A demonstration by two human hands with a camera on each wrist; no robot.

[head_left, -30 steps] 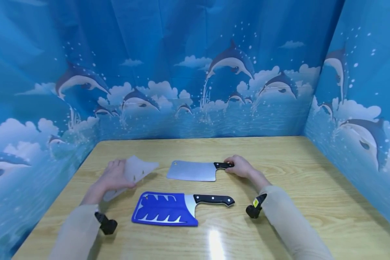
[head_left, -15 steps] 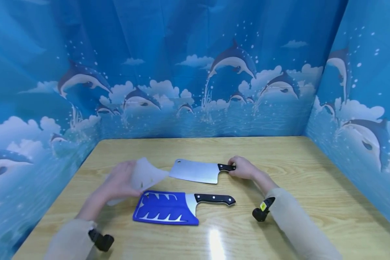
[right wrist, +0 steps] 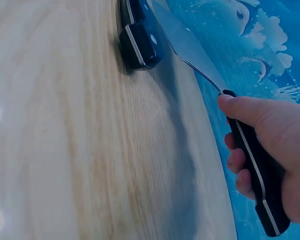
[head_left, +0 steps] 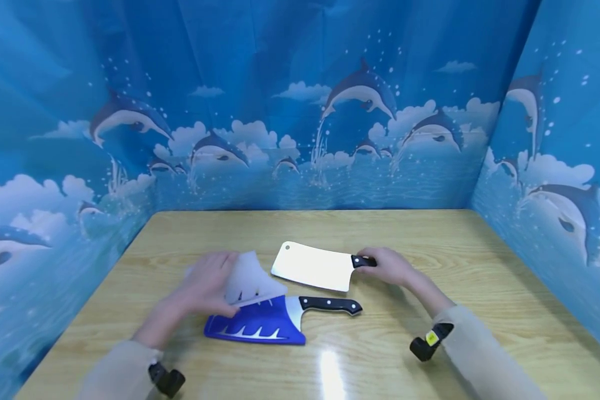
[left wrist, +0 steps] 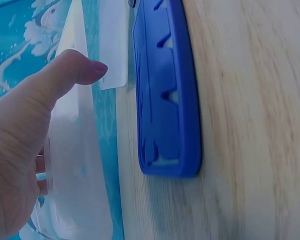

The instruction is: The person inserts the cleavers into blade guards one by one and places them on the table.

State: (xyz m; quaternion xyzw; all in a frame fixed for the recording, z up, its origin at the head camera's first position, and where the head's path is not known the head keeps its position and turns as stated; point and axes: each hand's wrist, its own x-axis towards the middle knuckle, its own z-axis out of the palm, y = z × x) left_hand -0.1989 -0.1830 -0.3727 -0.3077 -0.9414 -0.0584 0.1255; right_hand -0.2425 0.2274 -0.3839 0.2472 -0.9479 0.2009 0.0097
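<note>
My left hand (head_left: 207, 283) holds a translucent white blade sheath (head_left: 250, 278) with slots, raised above the table. In the left wrist view the thumb lies across the near side of the sheath (left wrist: 77, 160), the other fingers behind it. My right hand (head_left: 387, 268) grips the black handle (right wrist: 257, 167) of a bare cleaver (head_left: 312, 268), its blade pointing left and tilted, off the table. Sheath and blade tip are close but apart. In front lies a second cleaver (head_left: 330, 305) in a blue sheath (head_left: 260, 325); the white sheath and left hand partly hide its upper left.
The wooden table (head_left: 405, 366) carries the blue-sheathed cleaver near its middle. A blue dolphin-print curtain (head_left: 300, 122) hangs along the back and both sides. Black wrist cameras sit on both sleeves (head_left: 470, 339).
My left hand has carried the white sheath rightward, over the blue sheath's edge. My right hand has lifted the bare cleaver and shifted it slightly right and nearer. The blue-sheathed cleaver stays put.
</note>
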